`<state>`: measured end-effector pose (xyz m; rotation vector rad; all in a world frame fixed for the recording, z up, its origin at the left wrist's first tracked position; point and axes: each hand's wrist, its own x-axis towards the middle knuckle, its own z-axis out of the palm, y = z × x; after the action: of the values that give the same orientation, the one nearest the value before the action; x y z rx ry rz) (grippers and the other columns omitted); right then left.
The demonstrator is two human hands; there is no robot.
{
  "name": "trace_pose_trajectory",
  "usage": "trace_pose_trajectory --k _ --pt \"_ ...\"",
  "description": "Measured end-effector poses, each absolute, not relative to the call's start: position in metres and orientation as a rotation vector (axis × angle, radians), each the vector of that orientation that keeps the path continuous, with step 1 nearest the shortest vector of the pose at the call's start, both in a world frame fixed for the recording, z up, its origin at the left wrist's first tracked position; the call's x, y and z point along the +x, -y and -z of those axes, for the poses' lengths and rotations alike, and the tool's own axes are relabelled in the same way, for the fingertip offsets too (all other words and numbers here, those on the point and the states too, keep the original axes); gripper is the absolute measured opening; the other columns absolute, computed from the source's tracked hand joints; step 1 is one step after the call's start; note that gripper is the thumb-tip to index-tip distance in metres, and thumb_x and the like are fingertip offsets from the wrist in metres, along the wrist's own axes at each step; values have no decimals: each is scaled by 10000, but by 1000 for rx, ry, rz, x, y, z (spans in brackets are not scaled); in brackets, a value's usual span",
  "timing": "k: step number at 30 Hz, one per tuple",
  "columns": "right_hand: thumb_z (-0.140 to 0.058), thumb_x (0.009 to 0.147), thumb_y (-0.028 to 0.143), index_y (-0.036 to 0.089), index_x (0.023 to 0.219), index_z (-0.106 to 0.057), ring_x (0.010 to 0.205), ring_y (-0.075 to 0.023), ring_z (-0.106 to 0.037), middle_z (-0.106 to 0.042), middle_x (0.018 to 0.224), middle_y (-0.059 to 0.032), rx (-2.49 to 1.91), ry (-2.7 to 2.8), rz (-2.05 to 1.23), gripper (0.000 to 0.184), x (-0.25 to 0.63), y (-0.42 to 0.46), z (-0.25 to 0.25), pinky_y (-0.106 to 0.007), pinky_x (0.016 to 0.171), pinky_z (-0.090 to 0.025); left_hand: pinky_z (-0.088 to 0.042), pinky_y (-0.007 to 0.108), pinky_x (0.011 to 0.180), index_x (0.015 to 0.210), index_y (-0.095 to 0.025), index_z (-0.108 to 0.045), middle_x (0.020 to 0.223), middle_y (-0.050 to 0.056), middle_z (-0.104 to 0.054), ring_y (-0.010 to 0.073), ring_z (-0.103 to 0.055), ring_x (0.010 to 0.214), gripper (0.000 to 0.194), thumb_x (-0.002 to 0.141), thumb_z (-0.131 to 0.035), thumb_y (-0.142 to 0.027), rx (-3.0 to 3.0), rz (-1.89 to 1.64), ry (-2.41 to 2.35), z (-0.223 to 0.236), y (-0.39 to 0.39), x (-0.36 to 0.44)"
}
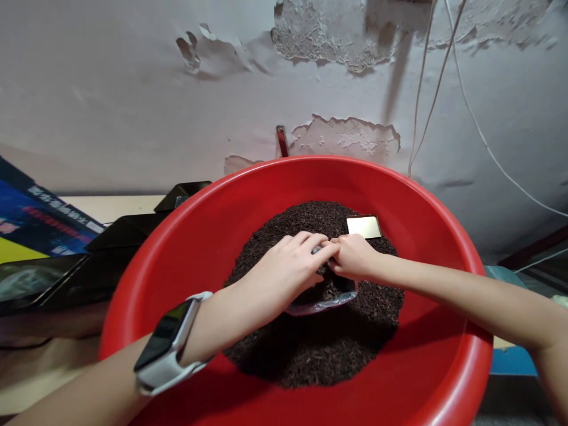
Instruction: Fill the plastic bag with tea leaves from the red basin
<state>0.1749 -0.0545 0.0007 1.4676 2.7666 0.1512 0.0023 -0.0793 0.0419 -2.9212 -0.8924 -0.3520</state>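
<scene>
Dark, dry, shredded leaf-like material (pixel 328 361) covers the bottom of a big red tub (pixel 177 296). On it lies a clear plastic bag (pixel 326 306) with some of the same dark material inside. My left hand (pixel 295 260), with a watch (pixel 166 340) on its wrist, reaches over the bag, its fingers bent and closed at the upper part. Against its fingertips, my right hand (pixel 355 257) is closed in a pinch on the bag's upper edge. The fingers partly hide the bag's mouth. Just behind my right hand rests a shiny gold flat rectangular piece (pixel 364 226).
Black trays (pixel 119 232) stand left of the tub, one holding clear plastic. A blue printed box (pixel 39 207) leans at the far left. Behind is a peeling wall (pixel 133 106), with thin cords (pixel 428 89) hanging at the right. The tub's high rim surrounds both forearms.
</scene>
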Motion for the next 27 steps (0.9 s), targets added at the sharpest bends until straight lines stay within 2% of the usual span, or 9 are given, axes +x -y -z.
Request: trace_pose_trajectory --k 3,6,8,11,14,16,21,25,27 --pt "-423 855 295 157 1012 -604 788 -226 -634 -674 911 -86 1423 -2786 -156 276 175 55 -1 -285 590 -366 -405 320 832 1021 -185 -565 1060 75 -582 194 -518 966 192 883 -438 -144 -3015 420 603 -42 96 11" --pt "-436 848 301 149 976 -585 741 -205 -631 -674 872 -82 1475 -2758 -199 248 174 56 -3 -274 551 -318 -426 266 777 979 -184 -579 912 41 -600 160 -543 826 139 859 -526 -230 -3282 183 247 -32 114 20" --pt "-438 844 302 155 952 -585 725 -195 -626 -674 859 -74 1495 -2759 -227 235 173 56 -3 -273 537 -286 -446 275 782 1066 -180 -563 968 59 -603 184 -560 854 303 804 -611 -324 -3357 -69 143 -15 120 23" --pt "-439 837 292 156 934 -582 713 -187 -622 -675 854 -67 1486 -2773 -236 220 173 55 -3 -276 529 -249 -437 365 886 1243 -196 -482 1200 133 -538 283 -527 1070 552 748 -675 -347 -3316 -269 203 21 115 22" --pt "-443 836 299 153 933 -583 717 -185 -621 -674 859 -69 1482 -2767 -223 224 174 55 -2 -280 531 -233 -370 457 983 1385 -233 -325 1430 197 -307 382 -380 1249 944 578 -809 -313 -3351 -437 358 57 104 18" --pt "-444 840 304 153 941 -583 719 -184 -621 -674 859 -70 1483 -2755 -213 229 174 55 -3 -281 531 -227 -326 512 1008 1428 -212 -231 1467 232 -207 422 -303 1289 1097 517 -835 -309 -3368 -607 503 73 98 15" --pt "-448 840 302 151 948 -578 724 -185 -623 -674 861 -72 1480 -2746 -221 227 174 56 -3 -280 529 -218 -333 543 990 1416 -222 -272 1452 244 -231 443 -248 1302 1021 546 -805 -253 -3405 -886 546 80 98 15" --pt "-445 837 289 147 927 -580 712 -180 -621 -673 852 -69 1474 -2758 -229 216 174 57 -5 -281 523 -210 -436 513 896 1401 -248 -299 1405 245 -333 451 -400 1215 1017 518 -795 -159 -3353 -1029 474 66 105 21" --pt "-443 837 284 146 921 -582 708 -179 -618 -673 850 -70 1473 -2758 -228 213 174 58 -6 -280 523 -215 -489 471 821 1374 -223 -347 1341 251 -421 432 -499 1132 948 535 -781 -142 -3316 -1035 434 60 108 23"
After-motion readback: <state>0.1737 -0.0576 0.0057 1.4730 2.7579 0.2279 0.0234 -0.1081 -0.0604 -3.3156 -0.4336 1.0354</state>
